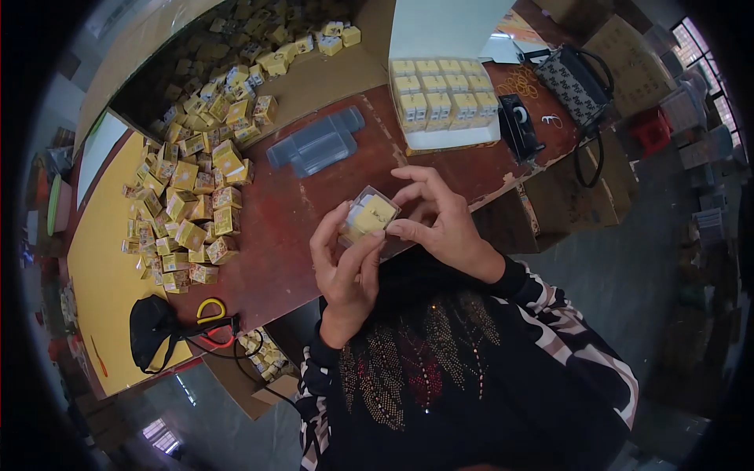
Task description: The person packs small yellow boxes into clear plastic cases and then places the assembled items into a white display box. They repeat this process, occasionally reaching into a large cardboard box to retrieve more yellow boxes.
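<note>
And here we are at the near edge of the tabletop (271, 216), where a small clear plastic case (369, 210) sits tilted up between the hands, yellow-and-white contents showing through. The left hand (344, 263) has it, thumb and fingers curled in around its side and lower edge. The right hand (444, 224) is looser: fingers bent and spread apart, thumb at the case's right corner, and whether it truly grips there I cannot tell.

Here's the danger! Nearly everything looks to rest on that left-hand hold; let those fingertips slip on slick plastic and the case could drop to the lap or floor. Squeeze too hard and thin walls might buckle. Whether it's fastened can't be made out; if it's loose, a steeper tilt could spill the contents.

Off to the left, a loose heap of small yellow boxes (188, 204) lies piled at odd angles; a stray elbow could start a slide towards the scissors (210, 311). Beyond the hands lie clear plastic trays (318, 143), and to their right the display carton (455, 140) holds its neat rows, a sideways knock perhaps enough to disturb them.
</note>
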Motion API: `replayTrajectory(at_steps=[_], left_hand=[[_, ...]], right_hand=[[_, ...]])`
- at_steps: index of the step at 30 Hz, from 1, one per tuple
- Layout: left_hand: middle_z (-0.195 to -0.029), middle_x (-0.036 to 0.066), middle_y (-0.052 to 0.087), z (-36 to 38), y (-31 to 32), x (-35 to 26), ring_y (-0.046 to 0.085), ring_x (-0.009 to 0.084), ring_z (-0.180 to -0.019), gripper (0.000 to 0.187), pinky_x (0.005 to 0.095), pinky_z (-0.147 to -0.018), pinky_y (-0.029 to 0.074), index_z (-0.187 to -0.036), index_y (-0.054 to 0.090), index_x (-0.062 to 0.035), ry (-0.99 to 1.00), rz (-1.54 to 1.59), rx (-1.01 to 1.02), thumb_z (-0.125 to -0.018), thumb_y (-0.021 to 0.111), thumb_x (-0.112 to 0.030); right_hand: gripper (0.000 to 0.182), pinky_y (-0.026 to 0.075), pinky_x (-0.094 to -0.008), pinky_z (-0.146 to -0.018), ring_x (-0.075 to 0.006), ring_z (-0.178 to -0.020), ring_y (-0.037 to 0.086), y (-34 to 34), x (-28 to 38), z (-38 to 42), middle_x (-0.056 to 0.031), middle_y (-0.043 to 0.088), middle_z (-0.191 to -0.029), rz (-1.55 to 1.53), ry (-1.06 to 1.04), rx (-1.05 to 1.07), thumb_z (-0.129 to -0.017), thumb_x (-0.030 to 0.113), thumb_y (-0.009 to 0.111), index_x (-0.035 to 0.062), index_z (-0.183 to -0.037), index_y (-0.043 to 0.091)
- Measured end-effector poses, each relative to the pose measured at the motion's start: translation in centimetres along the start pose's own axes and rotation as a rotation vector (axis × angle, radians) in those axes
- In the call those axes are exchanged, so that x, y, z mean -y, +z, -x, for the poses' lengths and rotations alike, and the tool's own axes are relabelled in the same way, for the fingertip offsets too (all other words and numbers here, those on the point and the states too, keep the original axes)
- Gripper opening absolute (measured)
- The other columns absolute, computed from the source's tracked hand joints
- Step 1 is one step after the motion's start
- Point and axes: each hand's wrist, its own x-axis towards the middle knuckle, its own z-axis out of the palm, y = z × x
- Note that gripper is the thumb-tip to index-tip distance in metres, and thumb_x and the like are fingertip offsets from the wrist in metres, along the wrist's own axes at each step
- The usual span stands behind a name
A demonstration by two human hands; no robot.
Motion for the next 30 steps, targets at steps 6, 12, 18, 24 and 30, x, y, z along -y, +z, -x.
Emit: replayTrajectory(at_steps=[6,12,18,24,30], left_hand=[[-0.138,0.019,0.045,-0.3,0.5,-0.4,0.056,0.0328,-0.121,0.028,0.0396,-0.096,0.051,-0.11,0.066,-0.0025,-0.211,0.254,0.042,-0.084,0.072,0.004],[-0.139,0.015,0.045,-0.3,0.9,0.3,0.052,0.0246,-0.124,0.029,0.0356,-0.098,0.049,-0.112,0.062,-0.0012,-0.366,0.457,-0.005,-0.085,0.072,0.003],[-0.131,0.011,0.048,-0.8,0.8,1.4,0.053,0.0201,-0.118,0.046,0.0319,-0.097,0.046,-0.124,0.05,-0.0038,-0.504,0.664,-0.049,-0.083,0.069,0.006],[-0.118,0.007,0.054,-1.6,0.0,0.5,0.054,0.0158,-0.114,0.057,0.0294,-0.096,0.045,-0.13,0.048,-0.0035,-0.676,0.424,0.362,-0.078,0.067,0.008],[-0.114,0.006,0.061,-0.7,0.0,1.1,0.06,0.0167,-0.109,0.056,0.0307,-0.096,0.047,-0.129,0.049,-0.002,-0.831,0.612,0.409,-0.077,0.067,0.011]], right_hand=[[0.033,0.053,-0.0347,-0.087,-0.0287,-0.112,0.059,-1.1,-2.9,-2.5,-0.0136,0.058,-0.125,0.328,-0.893,-0.002,-0.083,0.015,0.077,0.0079,-0.114,0.065],[0.057,0.048,-0.0367,-0.096,-0.0237,-0.113,0.058,-0.6,-4.6,-2.8,-0.0117,0.055,-0.126,-0.072,-0.459,0.267,-0.085,0.01,0.071,0.0068,-0.138,0.049],[0.086,0.048,-0.0326,-0.094,-0.017,-0.108,0.056,-1.6,-4.6,-1.5,-0.0083,0.054,-0.116,-0.25,-0.089,0.305,-0.081,0.007,0.071,0.0086,-0.153,0.025],[0.084,0.047,-0.0297,-0.095,-0.0146,-0.107,0.056,-3.2,-2.8,-2.0,-0.0063,0.054,-0.114,-0.249,-0.085,0.268,-0.078,0.005,0.076,0.007,-0.15,0.032],[0.035,0.05,-0.0295,-0.088,-0.0143,-0.097,0.063,-10.7,-3.7,-2.7,-0.0077,0.065,-0.115,-0.184,-0.176,-0.248,-0.087,0.014,0.073,0.0018,-0.118,0.064]])
